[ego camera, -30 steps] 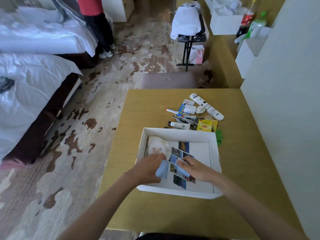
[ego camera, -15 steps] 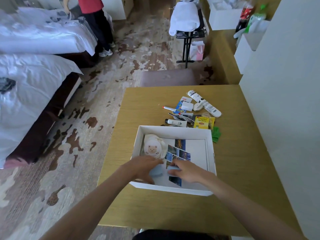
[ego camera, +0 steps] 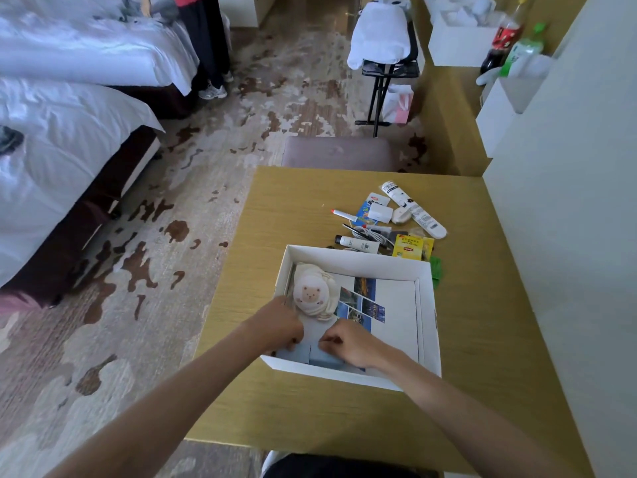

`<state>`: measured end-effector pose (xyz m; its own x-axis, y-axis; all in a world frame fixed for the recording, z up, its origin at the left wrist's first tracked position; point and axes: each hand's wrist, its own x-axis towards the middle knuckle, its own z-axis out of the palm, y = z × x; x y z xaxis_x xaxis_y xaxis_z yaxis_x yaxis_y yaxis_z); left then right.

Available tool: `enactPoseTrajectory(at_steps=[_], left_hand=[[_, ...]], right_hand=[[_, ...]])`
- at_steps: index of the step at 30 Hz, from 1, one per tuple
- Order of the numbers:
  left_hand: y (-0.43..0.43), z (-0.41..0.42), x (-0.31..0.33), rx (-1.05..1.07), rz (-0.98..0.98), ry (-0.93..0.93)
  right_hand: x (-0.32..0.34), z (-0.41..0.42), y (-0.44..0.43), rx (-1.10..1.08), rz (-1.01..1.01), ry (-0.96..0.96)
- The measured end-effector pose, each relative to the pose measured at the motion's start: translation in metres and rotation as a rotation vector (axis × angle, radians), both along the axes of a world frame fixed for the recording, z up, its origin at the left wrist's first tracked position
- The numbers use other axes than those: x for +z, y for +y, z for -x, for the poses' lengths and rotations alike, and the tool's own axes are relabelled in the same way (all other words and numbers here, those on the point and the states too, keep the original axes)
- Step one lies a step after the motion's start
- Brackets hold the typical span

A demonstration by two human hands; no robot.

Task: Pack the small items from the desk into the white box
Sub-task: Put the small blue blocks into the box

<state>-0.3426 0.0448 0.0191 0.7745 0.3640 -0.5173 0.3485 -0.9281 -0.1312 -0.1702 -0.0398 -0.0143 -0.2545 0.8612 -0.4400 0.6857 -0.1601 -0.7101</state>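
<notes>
The white box (ego camera: 427, 326) lies open on the wooden desk (ego camera: 310, 401). Inside it, at the back left, sits a cream cloth bundle with a bear face (ego camera: 312, 293) on a printed sheet with photos (ego camera: 365, 305). Two light blue pieces (ego camera: 310, 353) rest side by side in the box's near left corner. My left hand (ego camera: 279, 326) and my right hand (ego camera: 348, 343) both press down on them with curled fingers. Behind the box lie the loose small items: a white tube (ego camera: 413, 208), a small tube (ego camera: 358, 243), a yellow tea packet (ego camera: 410, 247), a red-tipped pen (ego camera: 344, 214).
A grey stool (ego camera: 339, 153) stands at the desk's far edge. A white wall (ego camera: 568, 236) borders the desk on the right. Beds (ego camera: 69, 132) fill the left side, and a person stands by them at the back. A luggage rack (ego camera: 386, 70) stands further off.
Both hands have moved with the blue pieces from the box's middle toward its near left corner and lowered them to the bottom. The camera has tilted slightly.
</notes>
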Motion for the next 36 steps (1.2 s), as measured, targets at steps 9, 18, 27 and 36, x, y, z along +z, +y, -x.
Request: enactPoseTrajectory(at_steps=[9,18,27,36], left_hand=[[0.003,0.013,0.001,-0.035,-0.02,-0.106],[0.008,0.015,-0.005,-0.032,0.089,-0.188],[0.008,0.013,-0.003,-0.018,0.059,-0.128],[0.008,0.007,0.0,-0.039,0.083,-0.075]], right_hand=[[-0.004,0.005,-0.001,0.002,0.116,0.046],[0.001,-0.011,-0.001,0.071,0.168,0.019],[0.001,-0.006,0.0,0.134,-0.097,-0.169],[0.001,0.01,-0.008,0.03,-0.068,-0.097]])
